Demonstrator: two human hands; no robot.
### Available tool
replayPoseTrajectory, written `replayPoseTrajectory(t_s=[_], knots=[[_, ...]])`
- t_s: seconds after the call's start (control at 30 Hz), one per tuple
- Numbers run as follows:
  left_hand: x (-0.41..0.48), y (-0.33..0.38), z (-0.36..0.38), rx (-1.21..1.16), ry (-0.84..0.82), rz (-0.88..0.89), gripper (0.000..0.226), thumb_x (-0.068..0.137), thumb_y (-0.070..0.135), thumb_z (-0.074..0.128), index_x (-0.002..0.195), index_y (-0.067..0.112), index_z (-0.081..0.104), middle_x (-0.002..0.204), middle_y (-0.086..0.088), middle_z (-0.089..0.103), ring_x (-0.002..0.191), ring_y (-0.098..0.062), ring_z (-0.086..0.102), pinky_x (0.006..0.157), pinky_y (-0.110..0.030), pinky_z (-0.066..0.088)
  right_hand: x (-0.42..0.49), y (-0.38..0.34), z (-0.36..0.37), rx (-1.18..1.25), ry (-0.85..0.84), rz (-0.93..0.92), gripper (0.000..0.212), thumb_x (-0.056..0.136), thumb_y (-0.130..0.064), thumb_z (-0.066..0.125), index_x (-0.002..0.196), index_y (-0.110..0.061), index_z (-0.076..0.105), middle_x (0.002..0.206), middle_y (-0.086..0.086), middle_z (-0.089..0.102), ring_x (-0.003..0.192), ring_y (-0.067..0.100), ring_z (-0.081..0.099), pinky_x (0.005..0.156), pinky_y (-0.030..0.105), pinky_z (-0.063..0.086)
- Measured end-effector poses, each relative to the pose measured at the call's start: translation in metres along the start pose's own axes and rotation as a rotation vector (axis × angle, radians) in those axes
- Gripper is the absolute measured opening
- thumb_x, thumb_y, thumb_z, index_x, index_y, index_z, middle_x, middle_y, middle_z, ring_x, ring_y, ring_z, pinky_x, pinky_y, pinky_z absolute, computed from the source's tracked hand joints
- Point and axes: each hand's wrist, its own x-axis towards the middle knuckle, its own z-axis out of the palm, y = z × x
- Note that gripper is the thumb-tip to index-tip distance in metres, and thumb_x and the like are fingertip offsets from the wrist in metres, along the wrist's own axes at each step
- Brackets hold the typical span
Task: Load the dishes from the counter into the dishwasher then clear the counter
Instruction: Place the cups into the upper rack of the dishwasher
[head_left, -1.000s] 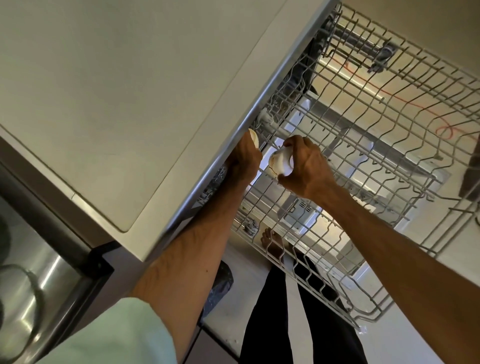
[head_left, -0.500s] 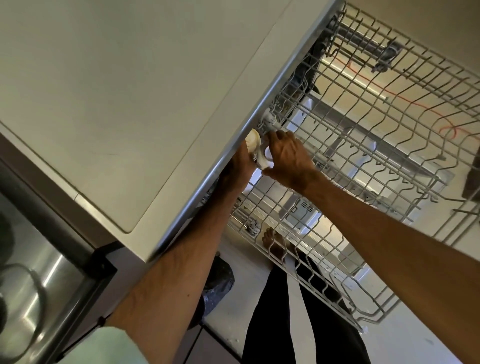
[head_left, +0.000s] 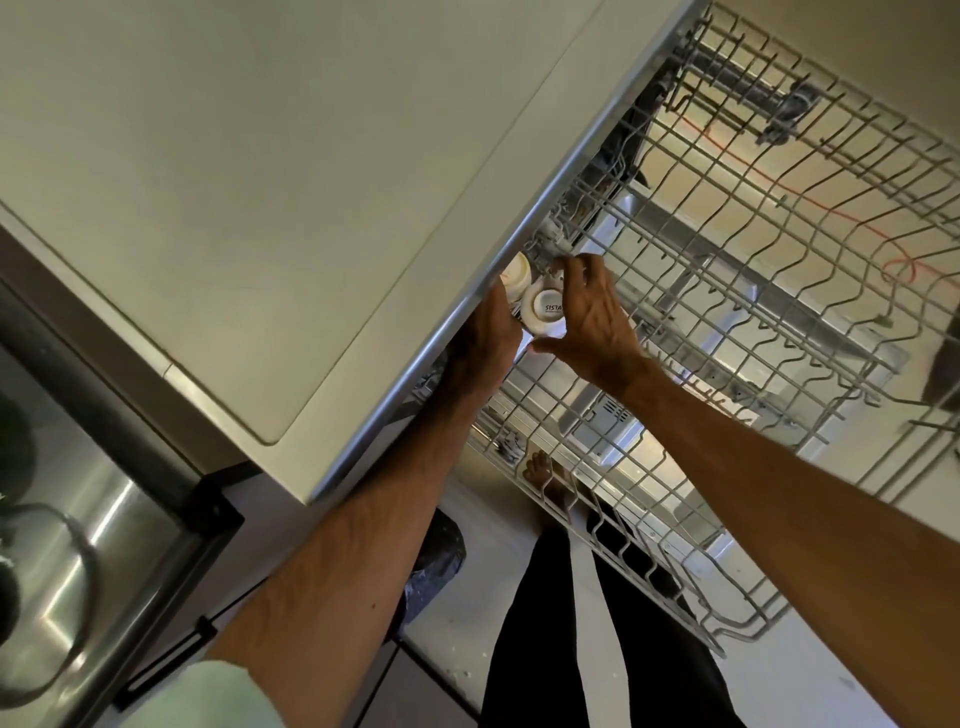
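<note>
At the rack (head_left: 737, 291) corner (tucked under the desk (head_left: 260, 208) lip), left hand (head_left: 485, 340) grips a cup (head_left: 515, 274); right hand (head_left: 589, 319) clasps a tub (head_left: 543, 312).

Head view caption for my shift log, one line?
Dishwasher loading: left hand and right hand hold two small white containers at the dishwasher rack corner beside the countertop.

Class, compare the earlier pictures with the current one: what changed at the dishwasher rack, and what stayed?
The right hand moved its lettered white container left, beside the plain white container, and spread its fingers so the lettered end shows. The left hand still holds the plain white container at the counter edge; the rack stays pulled out.
</note>
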Motion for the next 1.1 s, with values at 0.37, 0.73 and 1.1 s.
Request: replayPoseTrajectory(t_s=[0.37,0.73,1.1], knots=[[-0.06,-0.018,0.007,0.016,0.18,0.182,0.075,0.081,-0.001,0.074,0.148,-0.003,0.04,0.148,-0.024,0.048,0.138,-0.036,0.047,0.11,-0.045,0.046,-0.085,-0.023,0.001,0.157,0.225,0.152,0.067,0.075,-0.02,0.088,0.129,-0.005,0.052,0.134,0.014,0.048,0.124,0.026,0.048,0.096,0.031,0.047],[-0.2,-0.002,-0.077,-0.106,0.115,0.222,0.044,0.097,0.018,0.041,0.139,0.006,0.05,0.142,-0.011,0.053,0.13,-0.026,0.053,0.104,-0.04,0.049,-0.156,-0.124,-0.075,0.422,0.114,0.199,0.016,0.094,-0.018,0.071,0.108,-0.015,0.063,0.107,0.0,0.061,0.094,0.014,0.057,0.081,0.028,0.046],[-0.351,-0.027,-0.231,-0.232,0.509,0.099,0.052,0.087,-0.007,0.062,0.133,0.009,0.046,0.136,-0.007,0.049,0.126,-0.024,0.05,0.111,-0.025,0.036,-0.197,-0.278,-0.148,0.419,-0.224,-0.15,0.02,0.092,-0.038,0.062,0.101,-0.021,0.069,0.09,-0.007,0.07,0.079,0.005,0.062,0.071,0.003,0.038]])
